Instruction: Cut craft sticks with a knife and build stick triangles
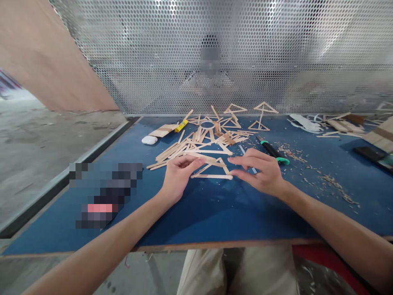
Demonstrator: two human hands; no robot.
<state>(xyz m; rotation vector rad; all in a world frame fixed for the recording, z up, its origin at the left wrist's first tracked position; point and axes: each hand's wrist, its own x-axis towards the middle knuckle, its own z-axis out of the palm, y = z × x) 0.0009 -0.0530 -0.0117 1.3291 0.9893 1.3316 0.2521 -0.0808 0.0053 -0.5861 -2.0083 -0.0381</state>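
Observation:
My left hand [181, 174] is closed, thumb against fingers, on a wooden craft stick [215, 160] that slants out to the right. Below that stick, a triangle of craft sticks [211, 176] rests near the front of the pile. My right hand [260, 171] has its thumb and forefinger apart, with nothing seen between them. Its thumb tip is beside the triangle's right corner; I cannot tell if they touch. A thin translucent stick [242, 150] lies partly hidden under the right hand.
Loose craft sticks [172, 151], a tape roll [207, 124] and a yellow glue tube [181, 125] lie behind. A tool with black and green handles [270, 150] and wood scraps [337, 188] are right. A white case [149, 140] is left. A perforated metal panel [153, 82] stands behind the table.

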